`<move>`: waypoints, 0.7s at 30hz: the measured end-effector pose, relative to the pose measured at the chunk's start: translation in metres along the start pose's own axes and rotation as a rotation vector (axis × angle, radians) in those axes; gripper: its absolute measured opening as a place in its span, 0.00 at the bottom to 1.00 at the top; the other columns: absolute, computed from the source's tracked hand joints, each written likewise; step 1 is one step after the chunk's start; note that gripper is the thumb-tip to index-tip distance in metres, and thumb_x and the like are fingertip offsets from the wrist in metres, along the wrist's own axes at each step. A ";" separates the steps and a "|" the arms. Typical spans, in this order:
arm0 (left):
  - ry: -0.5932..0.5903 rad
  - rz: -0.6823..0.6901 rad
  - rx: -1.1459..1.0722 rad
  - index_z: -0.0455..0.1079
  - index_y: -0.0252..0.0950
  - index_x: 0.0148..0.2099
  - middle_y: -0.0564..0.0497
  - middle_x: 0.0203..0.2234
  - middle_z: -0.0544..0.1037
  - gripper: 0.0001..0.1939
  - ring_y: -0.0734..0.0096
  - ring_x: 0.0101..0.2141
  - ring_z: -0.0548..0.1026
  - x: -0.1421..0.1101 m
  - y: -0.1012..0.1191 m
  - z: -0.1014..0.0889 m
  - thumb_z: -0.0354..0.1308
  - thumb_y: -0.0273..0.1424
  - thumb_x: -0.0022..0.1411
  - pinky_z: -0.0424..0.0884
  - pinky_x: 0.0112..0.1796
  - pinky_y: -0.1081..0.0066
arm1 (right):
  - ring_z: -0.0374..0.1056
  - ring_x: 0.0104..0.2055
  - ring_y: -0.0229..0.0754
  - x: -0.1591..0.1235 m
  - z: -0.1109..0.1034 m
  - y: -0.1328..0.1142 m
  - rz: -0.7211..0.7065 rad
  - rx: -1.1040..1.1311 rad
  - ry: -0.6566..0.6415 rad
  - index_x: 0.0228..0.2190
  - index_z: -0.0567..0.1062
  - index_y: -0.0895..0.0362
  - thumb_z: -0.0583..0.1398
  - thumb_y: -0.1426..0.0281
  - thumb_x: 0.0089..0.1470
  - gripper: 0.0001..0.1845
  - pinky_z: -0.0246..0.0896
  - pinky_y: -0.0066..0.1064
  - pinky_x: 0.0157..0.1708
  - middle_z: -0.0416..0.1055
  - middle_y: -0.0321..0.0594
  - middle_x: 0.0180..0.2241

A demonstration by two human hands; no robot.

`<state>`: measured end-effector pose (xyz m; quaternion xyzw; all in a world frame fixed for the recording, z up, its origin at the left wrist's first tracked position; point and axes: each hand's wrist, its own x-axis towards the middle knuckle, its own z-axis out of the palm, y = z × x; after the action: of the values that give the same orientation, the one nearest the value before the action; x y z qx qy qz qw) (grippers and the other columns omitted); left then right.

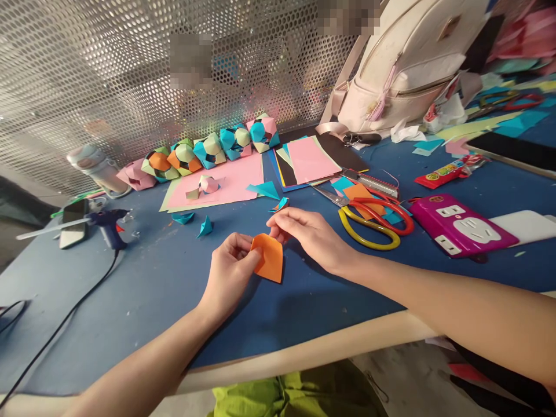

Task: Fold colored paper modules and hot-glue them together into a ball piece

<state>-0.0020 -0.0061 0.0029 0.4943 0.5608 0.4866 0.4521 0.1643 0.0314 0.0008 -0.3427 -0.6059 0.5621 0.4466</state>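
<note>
A small piece of orange paper (270,259) is pinched between the thumb and fingers of my left hand (230,263), just above the blue table. Close to the paper's upper right corner is my right hand (306,234), its fingers curled in and pressed together. Whether those fingertips hold anything is hidden. Right behind them lies a little blue and orange folded paper piece (281,204). Two blue folded pieces, one (183,218) flat and one (205,226) more upright, rest left of it.
Scissors (369,223) with red and yellow handles lie right, beside a purple power strip (463,226). Folded paper balls (211,150) line the mesh panel. A glue gun (108,223) with a trailing cord stands left. A backpack (403,75) sits at the back.
</note>
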 end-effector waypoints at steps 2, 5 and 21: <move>0.002 0.005 0.015 0.65 0.36 0.24 0.53 0.27 0.73 0.09 0.74 0.27 0.69 0.000 0.000 0.000 0.62 0.30 0.49 0.64 0.29 0.72 | 0.64 0.28 0.34 0.003 -0.001 0.003 0.100 0.052 -0.055 0.29 0.73 0.59 0.57 0.61 0.58 0.14 0.60 0.28 0.31 0.68 0.35 0.26; 0.010 0.018 0.031 0.65 0.36 0.24 0.53 0.27 0.74 0.08 0.73 0.28 0.69 -0.001 0.001 0.000 0.62 0.29 0.50 0.65 0.30 0.72 | 0.61 0.27 0.33 0.005 0.000 0.006 0.120 0.046 -0.132 0.29 0.73 0.60 0.61 0.58 0.53 0.16 0.56 0.27 0.28 0.66 0.33 0.25; 0.001 0.001 0.045 0.64 0.36 0.23 0.55 0.24 0.72 0.06 0.76 0.26 0.68 -0.002 0.002 0.000 0.59 0.26 0.47 0.63 0.28 0.74 | 0.67 0.31 0.36 -0.002 0.003 0.005 -0.124 -0.296 -0.076 0.29 0.75 0.58 0.61 0.66 0.55 0.08 0.61 0.26 0.31 0.73 0.36 0.28</move>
<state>-0.0013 -0.0077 0.0045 0.5045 0.5714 0.4744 0.4405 0.1616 0.0286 -0.0039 -0.3452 -0.7187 0.4504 0.4019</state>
